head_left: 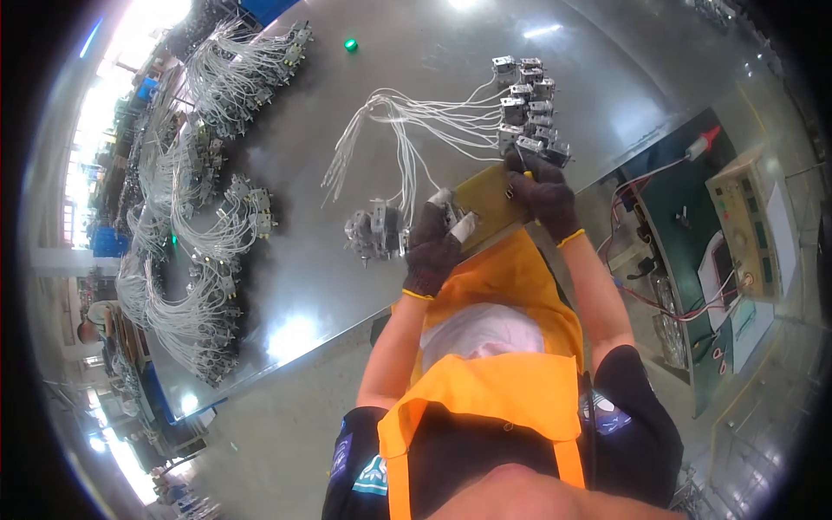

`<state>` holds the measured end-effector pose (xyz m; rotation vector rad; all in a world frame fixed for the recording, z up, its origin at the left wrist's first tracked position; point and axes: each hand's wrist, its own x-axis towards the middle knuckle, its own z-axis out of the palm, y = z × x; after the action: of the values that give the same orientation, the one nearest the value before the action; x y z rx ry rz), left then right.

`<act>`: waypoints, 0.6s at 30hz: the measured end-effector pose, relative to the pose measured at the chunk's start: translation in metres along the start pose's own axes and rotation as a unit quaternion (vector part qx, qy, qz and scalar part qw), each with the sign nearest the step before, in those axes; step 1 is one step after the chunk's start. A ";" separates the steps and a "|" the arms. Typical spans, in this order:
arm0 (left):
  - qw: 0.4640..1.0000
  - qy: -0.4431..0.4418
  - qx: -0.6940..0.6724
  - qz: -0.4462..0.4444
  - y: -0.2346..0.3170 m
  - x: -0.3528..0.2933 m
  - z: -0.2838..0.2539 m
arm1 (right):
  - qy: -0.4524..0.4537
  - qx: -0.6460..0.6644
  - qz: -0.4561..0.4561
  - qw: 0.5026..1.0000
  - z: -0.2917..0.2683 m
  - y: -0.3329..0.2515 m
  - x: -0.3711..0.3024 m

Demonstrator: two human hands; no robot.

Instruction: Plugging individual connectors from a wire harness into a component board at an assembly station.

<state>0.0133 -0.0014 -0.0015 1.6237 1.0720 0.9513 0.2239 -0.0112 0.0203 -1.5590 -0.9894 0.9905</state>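
Note:
My left hand [432, 245], in a dark glove with white-covered fingertips, is closed around a small metal motor-like part [450, 211], mostly hidden by the fingers. A white wire runs up from it to a bundle of white wires [400, 108]. Beside it, a flat yellowish-brown plate [485, 201] lies tilted between my hands. My dark-gloved right hand [549, 201] is closed at the plate's right edge; something small and yellow shows at its fingers, too little to name. Just left of my left hand sit a few similar metal parts [374, 229].
Several wired metal parts [530, 108] stand in rows beyond my right hand. Large heaps of wired parts [186, 251] cover the table's left side. A green round light [350, 45] sits farther back. At right, a beige instrument [747, 227], red leads and scissors [718, 357] rest on a dark-green surface.

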 end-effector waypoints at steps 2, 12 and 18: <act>0.970 0.040 -0.232 -0.054 0.003 -0.003 0.001 | -0.062 0.063 -0.009 0.996 -0.005 -0.004 -0.003; 0.948 0.051 0.252 0.190 -0.003 0.018 0.025 | -0.130 -0.316 -0.298 0.891 -0.005 -0.035 -0.039; 0.957 0.023 0.235 0.170 0.008 0.021 0.022 | -0.198 -0.476 -0.191 0.835 0.008 -0.052 -0.035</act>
<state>0.0418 0.0104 0.0026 2.2430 1.1291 1.0060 0.1987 -0.0330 0.0741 -1.8161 -2.2332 0.5296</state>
